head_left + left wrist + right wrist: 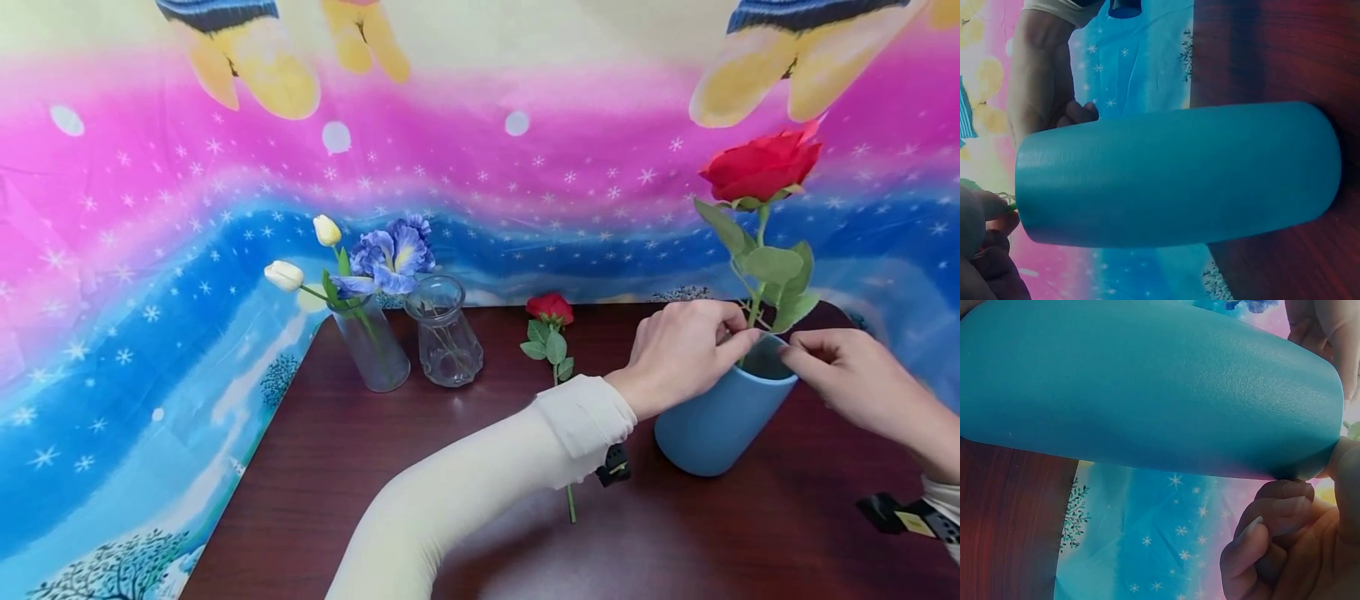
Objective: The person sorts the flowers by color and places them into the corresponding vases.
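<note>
A blue vase [716, 417] stands upright on the table at the right in the head view. My left hand [682, 350] pinches the green stem of a large red rose [763, 167] at the vase's mouth. The stem dips inside the rim, and its lower end is hidden. On the other side, my right hand [862, 383] grips the rim between thumb and fingers. Up close in the right wrist view, the fingers [1272, 515] curl against the vase's outer wall near the rim. The left wrist view shows the vase's smooth side [1172, 175] and a bit of stem.
A second red rose [550, 310] lies on the dark wooden table [360, 475], partly behind my left sleeve. Back left, a glass vase [375, 354] holds white tulips [285, 276] and a blue iris [393, 258]. A clear glass vase [450, 350] stands beside it. A printed cloth [450, 183] hangs behind.
</note>
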Available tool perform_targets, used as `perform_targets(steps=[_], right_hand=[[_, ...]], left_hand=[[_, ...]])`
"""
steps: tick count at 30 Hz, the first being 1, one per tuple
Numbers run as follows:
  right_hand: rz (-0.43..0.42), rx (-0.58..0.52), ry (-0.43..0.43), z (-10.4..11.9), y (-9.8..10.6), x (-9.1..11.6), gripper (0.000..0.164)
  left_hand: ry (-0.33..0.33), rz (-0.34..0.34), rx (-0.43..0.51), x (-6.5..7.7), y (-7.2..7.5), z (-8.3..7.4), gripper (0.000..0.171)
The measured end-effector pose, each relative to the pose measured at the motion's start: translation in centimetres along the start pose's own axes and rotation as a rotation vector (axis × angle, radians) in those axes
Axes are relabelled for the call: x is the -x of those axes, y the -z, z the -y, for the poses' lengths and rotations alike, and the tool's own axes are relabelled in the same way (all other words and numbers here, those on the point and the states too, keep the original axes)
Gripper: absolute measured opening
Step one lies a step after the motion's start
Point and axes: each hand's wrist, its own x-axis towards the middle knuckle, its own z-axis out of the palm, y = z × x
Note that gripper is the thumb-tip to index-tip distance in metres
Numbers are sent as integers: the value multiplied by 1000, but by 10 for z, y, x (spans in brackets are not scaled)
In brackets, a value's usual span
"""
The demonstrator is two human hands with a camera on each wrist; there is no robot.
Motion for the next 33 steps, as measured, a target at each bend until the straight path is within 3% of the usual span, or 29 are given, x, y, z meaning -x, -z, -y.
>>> perform_targets(steps=[12,18,25,33], right_hand=[[-14,19,-11,-1,-2,0,48],[-11,21,-19,0,-1,-1,49],[-15,11,-15,2,0,-3,46],[-14,-14,-16,-1,0,0,41]], left_hand=[[89,71,-43,0,-9,-6,13],[137,45,-70,1,-11,-10,21],[202,-14,-43,1,-12,-11,9],[184,-62,32,11,-13,-7,12]])
